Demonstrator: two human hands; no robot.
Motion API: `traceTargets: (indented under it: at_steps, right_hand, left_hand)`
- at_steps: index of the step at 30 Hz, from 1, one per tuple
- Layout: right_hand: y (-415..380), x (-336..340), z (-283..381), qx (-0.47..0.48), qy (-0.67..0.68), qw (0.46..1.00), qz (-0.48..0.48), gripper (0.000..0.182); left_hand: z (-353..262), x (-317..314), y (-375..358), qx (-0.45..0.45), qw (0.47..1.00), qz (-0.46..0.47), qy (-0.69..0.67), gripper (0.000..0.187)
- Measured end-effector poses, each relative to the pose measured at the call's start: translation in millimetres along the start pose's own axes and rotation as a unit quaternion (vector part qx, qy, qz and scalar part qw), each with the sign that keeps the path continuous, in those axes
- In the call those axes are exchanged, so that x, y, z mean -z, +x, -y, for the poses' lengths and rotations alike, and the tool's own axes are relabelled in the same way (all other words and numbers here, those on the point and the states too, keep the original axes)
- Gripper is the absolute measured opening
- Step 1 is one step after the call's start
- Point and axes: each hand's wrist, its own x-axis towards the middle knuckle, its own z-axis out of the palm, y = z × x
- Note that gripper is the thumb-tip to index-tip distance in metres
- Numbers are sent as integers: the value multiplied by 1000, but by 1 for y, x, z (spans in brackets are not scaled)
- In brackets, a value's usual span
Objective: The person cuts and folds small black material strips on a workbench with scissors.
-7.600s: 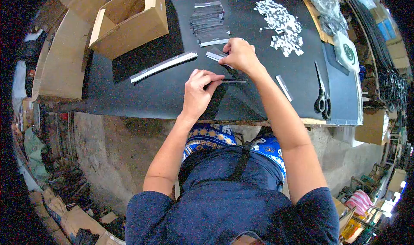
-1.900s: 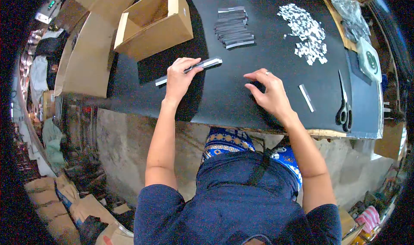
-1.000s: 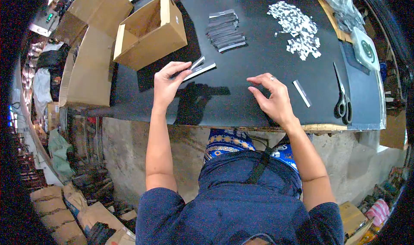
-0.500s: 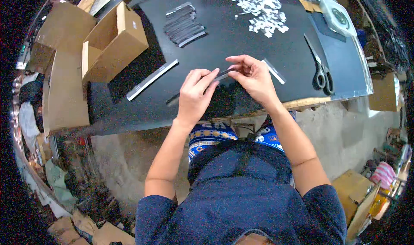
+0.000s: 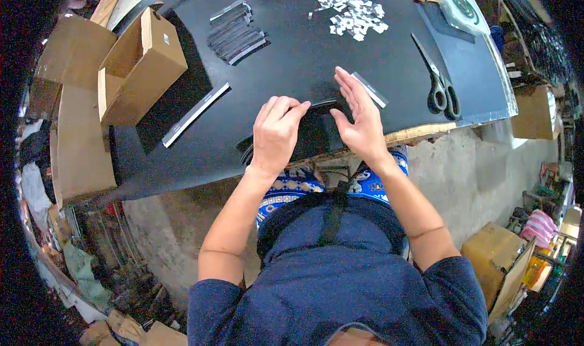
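Note:
Near the front edge of the black tabletop, my left hand point(image 5: 277, 130) pinches a thin black strip point(image 5: 322, 103). One end of the strip sticks out to the right from my fingertips, and its other end curls out below my palm. My right hand point(image 5: 360, 119) is open beside the strip's free end, fingers stretched and thumb apart. Just beyond it lies a short white-and-grey strip point(image 5: 370, 90). A longer strip with a white edge point(image 5: 196, 115) lies to the left of my hands. Farther back is a stack of dark strips point(image 5: 237, 32).
Small white pieces point(image 5: 350, 8) are heaped at the back. Black scissors point(image 5: 444, 93) lie at the right, near a clear plastic box point(image 5: 462, 8). An open cardboard box point(image 5: 152, 66) stands at the left. The table's front edge point(image 5: 426, 130) runs just below my hands.
My right hand has let go of the strip and opened, its fingers now straightened. My left hand still holds the strip. The view has shifted, so the table things appear farther left.

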Motion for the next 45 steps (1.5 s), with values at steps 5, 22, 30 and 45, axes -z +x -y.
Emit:
traceTargets:
  at_steps: [5,22,30,45]
  right_hand:
    - [-7,-2,1,-37,22,999,16,69]
    - [-8,-7,11,7,-60,998,-30,63]
    - [-19,10,5,99,-260,959,-57,28]
    - [18,-7,4,197,-255,947,-9,19]
  left_hand:
    - [-1,-1,0,-7,1000,19,5,23]
    - [-5,-9,-11,36,999,-29,-20,27]
    - [-3,-11,-12,21,999,-37,-17,27]
    - [7,10,-8,39,998,-4,-59,24]
